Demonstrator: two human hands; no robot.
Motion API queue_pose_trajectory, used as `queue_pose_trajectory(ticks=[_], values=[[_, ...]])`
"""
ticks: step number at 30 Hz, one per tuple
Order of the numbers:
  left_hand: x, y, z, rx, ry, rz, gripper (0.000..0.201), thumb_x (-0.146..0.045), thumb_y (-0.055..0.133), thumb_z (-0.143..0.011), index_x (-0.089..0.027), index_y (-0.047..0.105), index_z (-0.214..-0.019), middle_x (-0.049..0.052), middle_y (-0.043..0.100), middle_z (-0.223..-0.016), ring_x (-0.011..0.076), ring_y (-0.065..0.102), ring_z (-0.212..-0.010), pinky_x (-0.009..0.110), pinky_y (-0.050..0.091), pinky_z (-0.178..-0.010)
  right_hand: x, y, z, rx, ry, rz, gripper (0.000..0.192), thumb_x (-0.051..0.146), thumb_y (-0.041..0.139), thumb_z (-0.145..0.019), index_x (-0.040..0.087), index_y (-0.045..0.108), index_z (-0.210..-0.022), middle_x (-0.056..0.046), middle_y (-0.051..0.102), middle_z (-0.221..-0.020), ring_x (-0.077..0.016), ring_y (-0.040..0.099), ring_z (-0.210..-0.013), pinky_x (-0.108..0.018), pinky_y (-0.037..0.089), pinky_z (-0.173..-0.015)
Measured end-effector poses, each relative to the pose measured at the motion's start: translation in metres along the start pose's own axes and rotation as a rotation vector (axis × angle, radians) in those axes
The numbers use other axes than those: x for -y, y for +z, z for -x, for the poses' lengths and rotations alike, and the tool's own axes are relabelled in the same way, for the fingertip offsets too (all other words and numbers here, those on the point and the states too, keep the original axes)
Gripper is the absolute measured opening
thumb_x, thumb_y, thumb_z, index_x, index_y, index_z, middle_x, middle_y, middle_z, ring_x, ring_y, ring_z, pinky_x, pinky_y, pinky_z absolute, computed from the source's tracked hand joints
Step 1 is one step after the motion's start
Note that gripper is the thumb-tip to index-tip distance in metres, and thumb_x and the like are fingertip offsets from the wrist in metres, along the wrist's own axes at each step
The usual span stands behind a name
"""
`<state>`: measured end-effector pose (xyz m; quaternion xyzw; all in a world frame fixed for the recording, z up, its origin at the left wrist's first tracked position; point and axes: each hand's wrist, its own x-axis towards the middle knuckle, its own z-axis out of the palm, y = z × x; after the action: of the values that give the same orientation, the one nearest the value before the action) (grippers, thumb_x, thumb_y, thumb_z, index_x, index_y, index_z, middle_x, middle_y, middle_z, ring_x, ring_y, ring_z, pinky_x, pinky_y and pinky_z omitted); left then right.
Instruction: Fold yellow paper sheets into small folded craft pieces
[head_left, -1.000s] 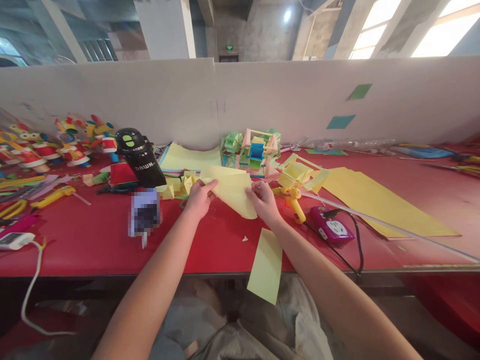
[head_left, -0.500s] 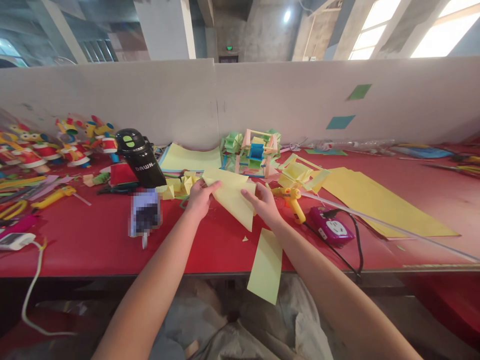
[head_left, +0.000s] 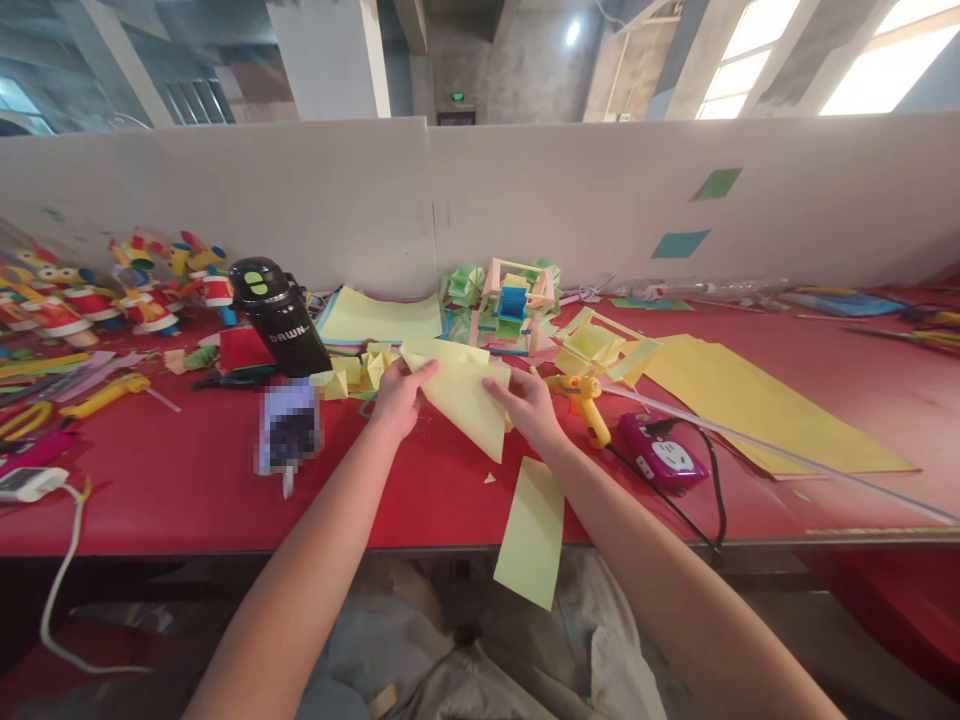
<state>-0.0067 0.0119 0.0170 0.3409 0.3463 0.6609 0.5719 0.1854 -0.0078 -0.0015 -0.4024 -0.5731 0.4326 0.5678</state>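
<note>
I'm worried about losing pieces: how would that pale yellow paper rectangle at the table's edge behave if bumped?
The pale yellow paper rectangle is probably light and bendable, looking thin. It may slide off, since one end overhangs the table.

One view from your head, facing forward and down, close over the smooth red counter (head_left: pixel 202 480), your bare left hand (head_left: pixel 397 402) and right hand (head_left: pixel 531 408) central, pale flat partition (head_left: pixel 315 200) beyond

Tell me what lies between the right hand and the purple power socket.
In the head view, a yellow glue gun lies between the right hand, which holds pale yellow paper, and the purple power socket.
</note>
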Motion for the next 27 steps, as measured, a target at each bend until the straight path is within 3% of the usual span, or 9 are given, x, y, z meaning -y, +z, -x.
queue_pose_trajectory(ticks=[5, 10, 15, 21, 27], values=[[-0.0006, -0.0012, -0.0008, 0.005, -0.011, 0.008, 0.043, -0.021, 0.090, -0.052, -0.015, 0.069, -0.089, 0.006, 0.076, -0.090, 0.0236, 0.071, -0.095, 0.037, 0.054, -0.092, 0.0011, 0.0007, 0.0009, 0.031, 0.004, -0.048, 0.039, 0.054, 0.076, -0.074, 0.018, 0.070, -0.089, -0.008, 0.072, -0.093, -0.0242, 0.067, -0.087, -0.034, 0.055, -0.071], [-0.0015, -0.0028, -0.0014, -0.049, -0.032, 0.003, 0.042, -0.021, 0.089, -0.055, -0.015, 0.069, -0.092, 0.007, 0.077, -0.092, 0.0239, 0.071, -0.096, 0.036, 0.055, -0.092, -0.0020, 0.0015, -0.0007, 0.075, -0.010, -0.074, 0.037, 0.054, 0.078, -0.072, 0.021, 0.066, -0.084, -0.006, 0.072, -0.091, -0.0227, 0.068, -0.087, -0.034, 0.056, -0.075], [0.0006, -0.0012, 0.0029, 0.047, -0.071, -0.018, 0.047, -0.026, 0.090, -0.058, -0.016, 0.070, -0.099, 0.009, 0.076, -0.102, 0.0247, 0.072, -0.097, 0.037, 0.056, -0.090, -0.0047, 0.0013, -0.0018, 0.067, 0.024, -0.107, 0.037, 0.053, 0.078, -0.071, 0.022, 0.062, -0.083, -0.005, 0.072, -0.086, -0.0231, 0.069, -0.082, -0.036, 0.056, -0.073], [0.0061, -0.0006, 0.0040, -0.041, -0.040, -0.115, 0.057, -0.021, 0.094, -0.046, -0.013, 0.072, -0.097, 0.009, 0.077, -0.099, 0.0224, 0.072, -0.087, 0.034, 0.057, -0.081, -0.0023, 0.0026, -0.0002, 0.086, 0.082, -0.150, 0.035, 0.047, 0.080, -0.069, 0.022, 0.058, -0.080, -0.002, 0.069, -0.078, -0.0205, 0.067, -0.073, -0.033, 0.054, -0.067], [0.0070, 0.0007, 0.0056, -0.010, -0.066, -0.167, 0.059, -0.025, 0.095, -0.045, -0.013, 0.073, -0.098, 0.011, 0.077, -0.098, 0.0238, 0.072, -0.083, 0.035, 0.058, -0.076, 0.0025, 0.0029, 0.0023, 0.064, 0.132, -0.094, 0.039, 0.051, 0.079, -0.070, 0.024, 0.059, -0.090, 0.000, 0.068, -0.074, -0.0181, 0.064, -0.064, -0.028, 0.049, -0.054]])
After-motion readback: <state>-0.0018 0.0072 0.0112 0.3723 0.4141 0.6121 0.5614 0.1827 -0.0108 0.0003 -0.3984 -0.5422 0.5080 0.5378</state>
